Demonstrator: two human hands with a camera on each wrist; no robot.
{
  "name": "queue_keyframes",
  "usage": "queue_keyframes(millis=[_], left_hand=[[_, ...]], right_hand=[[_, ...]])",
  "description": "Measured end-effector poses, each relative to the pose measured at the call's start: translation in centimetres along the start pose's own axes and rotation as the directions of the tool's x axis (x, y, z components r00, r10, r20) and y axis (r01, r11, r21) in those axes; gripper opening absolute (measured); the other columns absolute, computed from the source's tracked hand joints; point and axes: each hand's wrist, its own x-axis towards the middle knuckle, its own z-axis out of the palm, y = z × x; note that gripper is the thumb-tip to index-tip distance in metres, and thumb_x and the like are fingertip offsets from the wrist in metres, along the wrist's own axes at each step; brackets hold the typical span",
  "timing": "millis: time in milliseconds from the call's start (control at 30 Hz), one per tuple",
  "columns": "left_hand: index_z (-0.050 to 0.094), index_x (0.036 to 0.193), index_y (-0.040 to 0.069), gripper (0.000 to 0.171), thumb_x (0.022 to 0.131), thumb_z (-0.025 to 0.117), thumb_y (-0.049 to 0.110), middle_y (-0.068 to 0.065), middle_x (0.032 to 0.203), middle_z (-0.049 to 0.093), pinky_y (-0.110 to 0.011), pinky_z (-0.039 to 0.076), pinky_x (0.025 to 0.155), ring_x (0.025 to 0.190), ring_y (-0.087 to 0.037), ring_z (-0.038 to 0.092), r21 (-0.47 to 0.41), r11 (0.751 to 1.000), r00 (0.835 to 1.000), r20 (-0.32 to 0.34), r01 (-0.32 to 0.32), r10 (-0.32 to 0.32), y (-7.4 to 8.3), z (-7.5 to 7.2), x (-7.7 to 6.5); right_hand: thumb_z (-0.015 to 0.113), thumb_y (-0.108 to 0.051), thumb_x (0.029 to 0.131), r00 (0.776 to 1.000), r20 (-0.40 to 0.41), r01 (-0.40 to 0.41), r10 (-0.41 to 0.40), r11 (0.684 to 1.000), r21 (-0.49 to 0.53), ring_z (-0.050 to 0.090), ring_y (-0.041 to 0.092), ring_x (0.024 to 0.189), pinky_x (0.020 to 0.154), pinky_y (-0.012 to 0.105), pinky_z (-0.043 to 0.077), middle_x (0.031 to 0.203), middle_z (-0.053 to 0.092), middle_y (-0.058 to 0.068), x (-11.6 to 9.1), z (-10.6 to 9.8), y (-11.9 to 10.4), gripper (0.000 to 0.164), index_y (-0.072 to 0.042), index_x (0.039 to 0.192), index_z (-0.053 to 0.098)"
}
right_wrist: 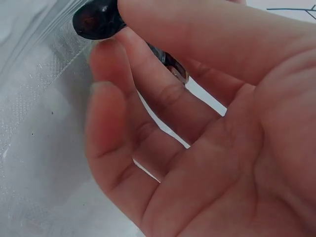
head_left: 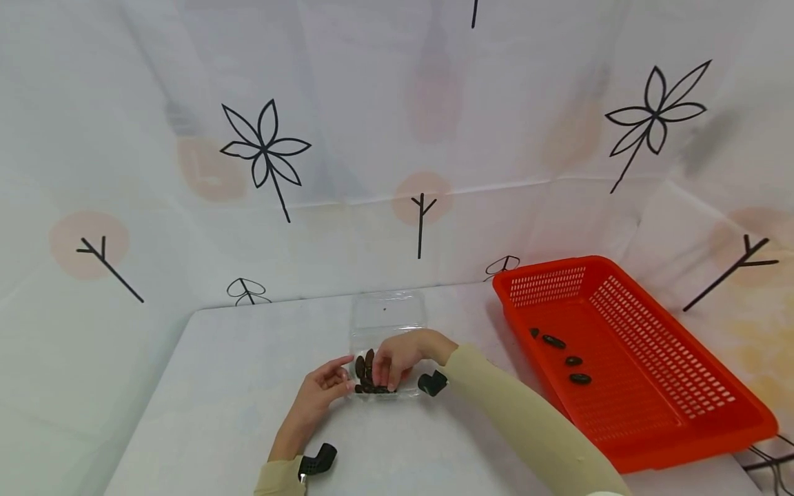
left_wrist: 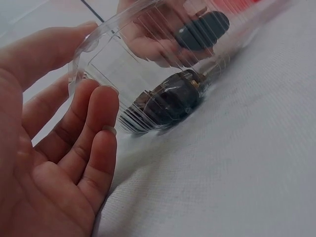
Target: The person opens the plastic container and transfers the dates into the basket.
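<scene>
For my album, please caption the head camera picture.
Left hand holds a clear box; right hand reaches among dark pieces inside.

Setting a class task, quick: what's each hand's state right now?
Left hand: closed, holding the box edge.
Right hand: closed, pinching a dark piece.

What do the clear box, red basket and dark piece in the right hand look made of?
The clear box looks like thin, glossy plastic: see-through, with ridged walls. The red basket seems lightly glossy moulded plastic, given its even colour and regular holes. The dark piece looks smooth and glossy from its highlight; material unclear, perhaps shell or fruit skin.
</scene>
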Motion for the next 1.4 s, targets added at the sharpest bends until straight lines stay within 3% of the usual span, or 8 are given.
queue_keyframes(millis=[400, 733, 1000, 1400], left_hand=[[0.059, 0.134, -0.001, 0.052, 0.085, 0.076, 0.001, -0.007, 0.094, 0.056, -0.023, 0.047, 0.070, 0.079, -0.013, 0.056, -0.012, 1.000, 1.000, -0.009, 0.004, -0.004, 0.3, -0.1, -0.2], [0.059, 0.134, 0.000, 0.053, 0.085, 0.077, 0.004, -0.007, 0.096, 0.056, -0.024, 0.047, 0.071, 0.081, -0.014, 0.055, -0.003, 1.000, 1.000, -0.021, 0.009, -0.009, 0.1, -0.2, -0.4], [0.058, 0.135, -0.004, 0.053, 0.085, 0.076, 0.002, -0.006, 0.095, 0.057, -0.023, 0.047, 0.070, 0.080, -0.012, 0.056, -0.039, 0.999, 1.000, -0.005, -0.020, 0.020, -0.2, -0.2, -0.4], [0.059, 0.135, 0.000, 0.053, 0.085, 0.077, 0.004, -0.007, 0.096, 0.056, -0.023, 0.047, 0.072, 0.082, -0.013, 0.055, -0.008, 1.000, 1.000, -0.005, 0.004, -0.004, 0.1, 0.0, -0.4]], right_hand=[[0.073, 0.003, 0.083, 1.000, -0.028, -0.005, 0.007, 0.999, 0.048, 0.063, 0.013, 0.069, 0.067, 0.033, 0.056, 0.086, 0.064, 0.000, -0.8, 0.1, -0.2, 0.022, -0.014, 0.096, 0.076], [0.072, 0.003, 0.085, 0.992, -0.121, 0.050, -0.040, 0.996, 0.077, 0.062, 0.013, 0.079, 0.075, 0.038, 0.057, 0.093, 0.067, 0.001, -1.2, 0.4, -0.1, 0.020, -0.010, 0.101, 0.074], [0.070, 0.001, 0.085, 0.959, -0.254, 0.134, -0.126, 0.991, 0.014, 0.064, 0.012, 0.081, 0.072, 0.031, 0.055, 0.092, 0.068, -0.002, -2.2, 0.5, 0.3, 0.021, -0.010, 0.103, 0.073], [0.070, -0.005, 0.089, 0.900, -0.415, 0.161, -0.134, 0.986, 0.031, 0.065, 0.015, 0.090, 0.082, 0.034, 0.051, 0.097, 0.068, -0.003, -6.0, 0.6, 1.5, 0.020, -0.013, 0.107, 0.073]])
